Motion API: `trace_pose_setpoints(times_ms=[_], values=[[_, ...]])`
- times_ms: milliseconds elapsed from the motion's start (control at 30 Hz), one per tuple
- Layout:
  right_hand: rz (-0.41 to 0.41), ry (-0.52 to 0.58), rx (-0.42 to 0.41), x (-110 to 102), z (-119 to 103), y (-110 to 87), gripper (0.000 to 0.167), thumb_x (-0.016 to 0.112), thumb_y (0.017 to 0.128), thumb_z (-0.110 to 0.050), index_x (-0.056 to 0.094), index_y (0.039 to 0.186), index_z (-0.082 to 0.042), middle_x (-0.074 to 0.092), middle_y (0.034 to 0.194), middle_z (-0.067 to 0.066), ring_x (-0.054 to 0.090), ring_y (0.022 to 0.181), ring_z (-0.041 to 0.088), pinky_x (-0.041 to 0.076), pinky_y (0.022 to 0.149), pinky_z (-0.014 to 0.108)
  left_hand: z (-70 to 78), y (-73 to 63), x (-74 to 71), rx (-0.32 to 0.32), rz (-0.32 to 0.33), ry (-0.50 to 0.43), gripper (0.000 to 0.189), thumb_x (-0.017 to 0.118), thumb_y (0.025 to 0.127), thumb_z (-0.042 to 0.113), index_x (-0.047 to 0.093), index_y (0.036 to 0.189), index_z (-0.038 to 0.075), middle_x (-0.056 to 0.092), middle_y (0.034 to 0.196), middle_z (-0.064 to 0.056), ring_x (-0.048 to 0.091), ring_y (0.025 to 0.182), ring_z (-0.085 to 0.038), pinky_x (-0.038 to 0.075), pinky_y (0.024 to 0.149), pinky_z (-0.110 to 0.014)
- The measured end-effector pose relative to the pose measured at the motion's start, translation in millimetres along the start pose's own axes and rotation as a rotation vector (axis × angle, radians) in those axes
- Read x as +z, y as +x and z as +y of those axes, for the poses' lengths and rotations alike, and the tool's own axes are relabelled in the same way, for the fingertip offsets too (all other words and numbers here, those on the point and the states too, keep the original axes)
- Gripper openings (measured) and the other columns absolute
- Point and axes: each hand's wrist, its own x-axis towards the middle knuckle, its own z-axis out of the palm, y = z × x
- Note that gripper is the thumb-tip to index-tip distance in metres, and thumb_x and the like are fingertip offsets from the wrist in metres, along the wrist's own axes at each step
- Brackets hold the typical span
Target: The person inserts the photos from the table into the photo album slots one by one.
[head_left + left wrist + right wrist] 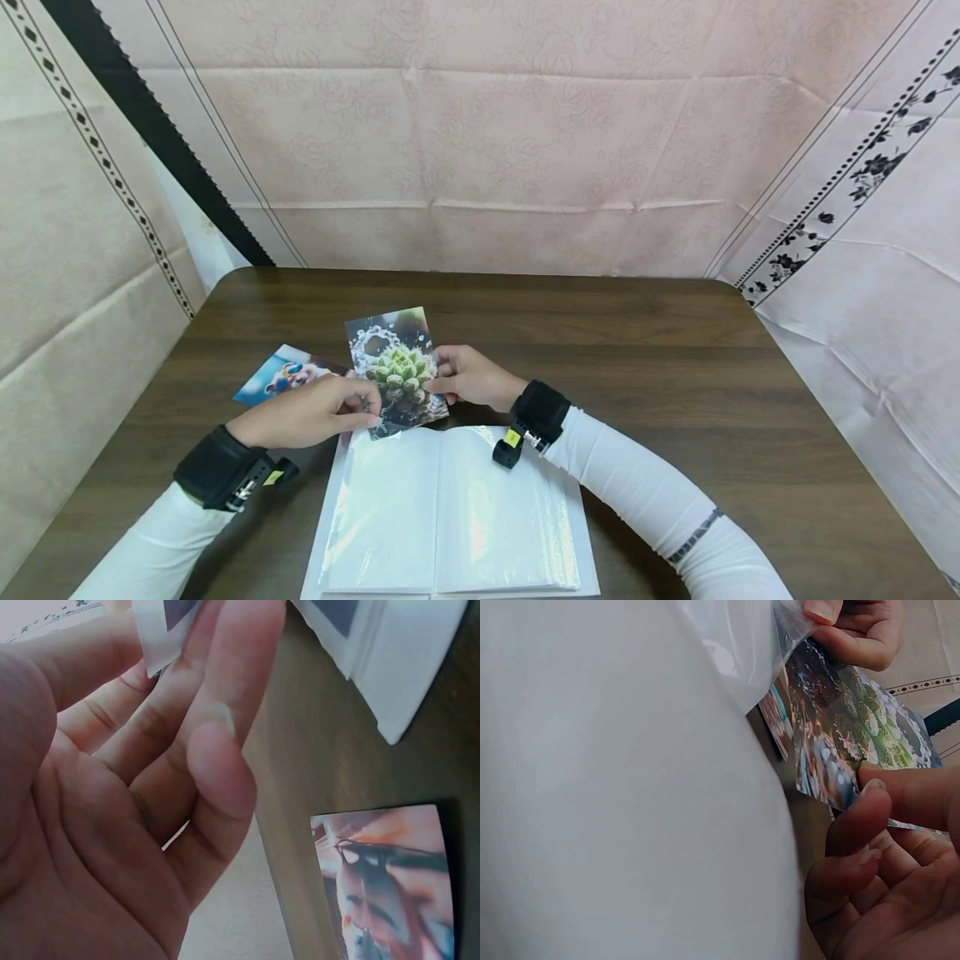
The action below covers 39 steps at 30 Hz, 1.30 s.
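A photo of a green succulent (402, 371) stands tilted at the top edge of an open photo album (382, 508) with clear sleeves. My right hand (476, 377) pinches the photo by its right side, thumb on the printed face. At the photo's lower left, my left hand (315, 410) pinches the top edge of a clear plastic sleeve (791, 630) between thumb and fingers. The photo's lower corner lies close to that sleeve in the right wrist view; whether it is inside cannot be told. A second photo (288, 375) lies on the table behind my left hand, partly covered by it.
The brown wooden table (675, 400) extends to both sides of the album. Patterned cloth (525, 150) hangs behind the table and along its sides. Each wrist carries a black strap with a small camera, the right one (540, 417) hanging over the album's right page.
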Motion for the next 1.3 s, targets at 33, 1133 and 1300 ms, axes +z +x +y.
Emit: trace_pose_setpoints(times_ms=[33,1133,1300], values=[[-0.002,0.001,0.002,0.4,-0.2,-0.2,0.014,0.062,0.099,-0.005,0.048,0.098,-0.004,0.050,0.068,-0.001,0.049,0.062,0.017,0.042,0.064,0.027,-0.2,-0.1,-0.1,-0.006,-0.001,-0.001,0.010,0.060,0.103,0.031,0.061,0.102,0.021,0.061,0.073,0.000,0.066,0.067,-0.019,0.044,0.054,-0.025],[-0.096,0.021,0.049,4.4,6.3,-4.0,0.043,0.063,0.100,-0.008,0.042,0.136,-0.001,0.067,0.069,0.003,0.065,0.059,0.014,0.055,0.064,0.026,-2.0,-3.5,-8.0,-0.044,-0.008,-0.087,0.011,0.066,0.099,0.022,0.062,0.107,0.015,0.070,0.083,0.003,0.067,0.069,-0.017,0.059,0.067,-0.038],[-0.116,0.029,0.054,4.4,4.1,-4.9,0.033,0.061,0.100,-0.007,0.044,0.128,0.000,0.067,0.069,0.002,0.066,0.059,0.013,0.056,0.065,0.025,-3.5,-3.9,-9.0,-0.043,-0.010,-0.089,0.010,0.066,0.100,0.021,0.063,0.107,0.015,0.070,0.084,0.002,0.067,0.070,-0.017,0.059,0.068,-0.038]])
